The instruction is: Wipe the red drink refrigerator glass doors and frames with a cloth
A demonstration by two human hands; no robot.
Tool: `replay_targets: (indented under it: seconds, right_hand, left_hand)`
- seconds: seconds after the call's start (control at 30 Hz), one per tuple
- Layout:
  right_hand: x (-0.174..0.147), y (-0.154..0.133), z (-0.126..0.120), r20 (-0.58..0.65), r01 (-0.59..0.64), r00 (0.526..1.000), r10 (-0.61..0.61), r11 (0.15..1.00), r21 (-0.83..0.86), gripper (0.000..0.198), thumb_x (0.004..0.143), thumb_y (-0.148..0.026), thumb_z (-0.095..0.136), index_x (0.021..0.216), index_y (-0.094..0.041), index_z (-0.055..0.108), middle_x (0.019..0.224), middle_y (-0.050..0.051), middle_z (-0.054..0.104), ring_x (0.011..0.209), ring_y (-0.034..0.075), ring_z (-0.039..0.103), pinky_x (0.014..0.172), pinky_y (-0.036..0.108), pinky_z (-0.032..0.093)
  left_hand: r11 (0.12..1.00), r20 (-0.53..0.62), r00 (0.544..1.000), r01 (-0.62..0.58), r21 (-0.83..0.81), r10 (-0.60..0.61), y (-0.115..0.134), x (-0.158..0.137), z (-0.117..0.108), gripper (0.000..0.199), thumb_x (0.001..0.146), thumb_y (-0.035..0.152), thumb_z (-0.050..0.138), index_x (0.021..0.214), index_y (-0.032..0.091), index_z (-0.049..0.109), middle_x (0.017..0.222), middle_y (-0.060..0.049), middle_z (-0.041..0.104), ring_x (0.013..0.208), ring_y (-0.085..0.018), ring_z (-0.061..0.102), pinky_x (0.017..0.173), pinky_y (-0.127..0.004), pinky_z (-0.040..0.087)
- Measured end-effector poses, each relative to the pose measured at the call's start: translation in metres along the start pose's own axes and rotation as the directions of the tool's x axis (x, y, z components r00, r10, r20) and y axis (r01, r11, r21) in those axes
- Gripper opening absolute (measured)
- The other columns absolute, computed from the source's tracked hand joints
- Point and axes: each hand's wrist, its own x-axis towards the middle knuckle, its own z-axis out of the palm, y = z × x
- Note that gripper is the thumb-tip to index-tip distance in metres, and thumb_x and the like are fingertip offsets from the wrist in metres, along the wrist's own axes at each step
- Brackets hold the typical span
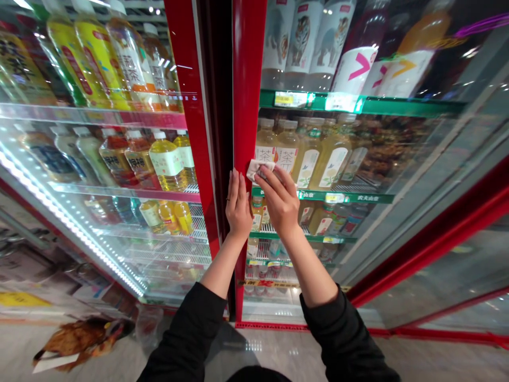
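Note:
My right hand (283, 204) presses a folded white cloth (255, 170) to the glass of the right-hand cooler door, close beside its red frame (247, 79). The fingers lie over the cloth and cover part of it. To the left, my left hand (239, 209) rests along the edge of the same red frame, fingers straight and together, with nothing in it. Behind the glass near the cloth stand tea bottles (286, 148) on a shelf with a green strip (371, 199).
Another cooler (194, 132) with a red frame and several rows of bottles stands at the left, past a dark gap (217, 106). A brown crumpled item (75, 342) and a clear plastic bag (148, 324) lie on the floor (159, 366) at lower left.

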Motion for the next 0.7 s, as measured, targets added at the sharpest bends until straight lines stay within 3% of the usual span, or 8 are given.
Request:
replay_targets:
  seconds: [0.07, 0.13, 0.2, 0.3, 0.37, 0.53, 0.63, 0.7]
  right_hand:
    - [-0.018, 0.010, -0.012, 0.066, 0.067, 0.996, -0.067, 0.998, -0.004, 0.045, 0.112, -0.015, 0.055, 0.152, -0.030, 0.068, 0.150, 0.003, 0.074, 0.151, 0.026, 0.061, 0.126, 0.048, 0.058]
    - [-0.026, 0.027, -0.023, 0.040, 0.111, 0.993, -0.110, 0.993, -0.038, 0.046, 0.112, -0.015, 0.056, 0.153, -0.031, 0.068, 0.148, 0.003, 0.075, 0.147, 0.025, 0.064, 0.123, 0.046, 0.061]
    - [-0.022, 0.041, -0.028, -0.075, 0.042, 0.996, -0.049, 0.995, -0.090, 0.045, 0.111, -0.016, 0.059, 0.151, -0.033, 0.069, 0.145, 0.002, 0.077, 0.145, 0.027, 0.066, 0.119, 0.048, 0.063]
    - [0.000, 0.044, -0.020, -0.248, -0.141, 0.964, 0.096, 0.975, -0.169, 0.042, 0.112, -0.017, 0.057, 0.146, -0.036, 0.073, 0.142, 0.001, 0.079, 0.146, 0.030, 0.066, 0.119, 0.056, 0.063]
    - [0.009, 0.033, -0.011, -0.268, -0.138, 0.959, 0.092, 0.978, -0.155, 0.042, 0.113, -0.017, 0.054, 0.147, -0.034, 0.072, 0.143, 0.002, 0.078, 0.148, 0.029, 0.064, 0.121, 0.056, 0.062]
    - [-0.019, 0.005, -0.007, -0.032, 0.075, 0.997, -0.077, 0.996, -0.038, 0.045, 0.114, -0.015, 0.051, 0.154, -0.028, 0.066, 0.149, 0.003, 0.075, 0.152, 0.024, 0.060, 0.124, 0.045, 0.059]
    - [-0.042, 0.011, -0.017, 0.027, 0.082, 0.996, -0.081, 0.996, -0.042, 0.046, 0.111, -0.013, 0.055, 0.154, -0.029, 0.067, 0.149, 0.003, 0.075, 0.151, 0.025, 0.061, 0.125, 0.045, 0.059]
    - [-0.043, 0.019, -0.019, -0.021, 0.038, 0.999, -0.039, 0.998, -0.051, 0.049, 0.110, -0.012, 0.059, 0.154, -0.031, 0.066, 0.148, 0.003, 0.075, 0.150, 0.026, 0.062, 0.124, 0.046, 0.059]
  left_hand:
    - [1.000, -0.003, 1.000, 0.009, 0.018, -0.009, 0.000, 0.000, 0.000, 0.059, 0.118, 0.028, 0.036, 0.177, 0.028, 0.029, 0.179, -0.007, 0.038, 0.168, -0.023, 0.029, 0.141, -0.045, 0.030]
    - [0.998, -0.026, 0.999, -0.033, 0.052, 0.035, 0.001, -0.001, 0.000, 0.058, 0.117, 0.024, 0.034, 0.175, 0.026, 0.034, 0.176, -0.008, 0.043, 0.167, -0.022, 0.031, 0.140, -0.044, 0.032]
    - [0.991, -0.032, 0.993, -0.111, 0.077, 0.114, 0.002, -0.001, 0.000, 0.057, 0.116, 0.019, 0.034, 0.173, 0.024, 0.039, 0.172, -0.009, 0.050, 0.166, -0.021, 0.033, 0.140, -0.044, 0.033]
    - [0.980, -0.021, 0.984, -0.175, 0.091, 0.178, 0.003, -0.002, 0.001, 0.058, 0.115, 0.015, 0.032, 0.171, 0.024, 0.042, 0.167, -0.009, 0.057, 0.165, -0.021, 0.037, 0.140, -0.044, 0.035]
    - [0.982, -0.023, 0.985, -0.168, 0.080, 0.171, 0.004, -0.002, 0.001, 0.058, 0.115, 0.015, 0.033, 0.171, 0.024, 0.042, 0.167, -0.009, 0.057, 0.165, -0.021, 0.038, 0.139, -0.045, 0.035]
    - [0.975, -0.036, 0.980, -0.190, 0.118, 0.196, 0.005, -0.001, 0.001, 0.057, 0.115, 0.016, 0.038, 0.172, 0.023, 0.041, 0.168, -0.010, 0.057, 0.164, -0.021, 0.039, 0.138, -0.045, 0.037]
    - [0.970, -0.029, 0.979, -0.195, 0.148, 0.201, 0.005, -0.001, 0.001, 0.057, 0.115, 0.015, 0.035, 0.171, 0.021, 0.043, 0.165, -0.011, 0.060, 0.164, -0.021, 0.040, 0.138, -0.045, 0.038]
    - [0.975, -0.012, 0.984, -0.172, 0.137, 0.176, 0.004, -0.001, 0.001, 0.056, 0.115, 0.015, 0.033, 0.169, 0.021, 0.046, 0.164, -0.010, 0.062, 0.164, -0.020, 0.042, 0.138, -0.045, 0.038]
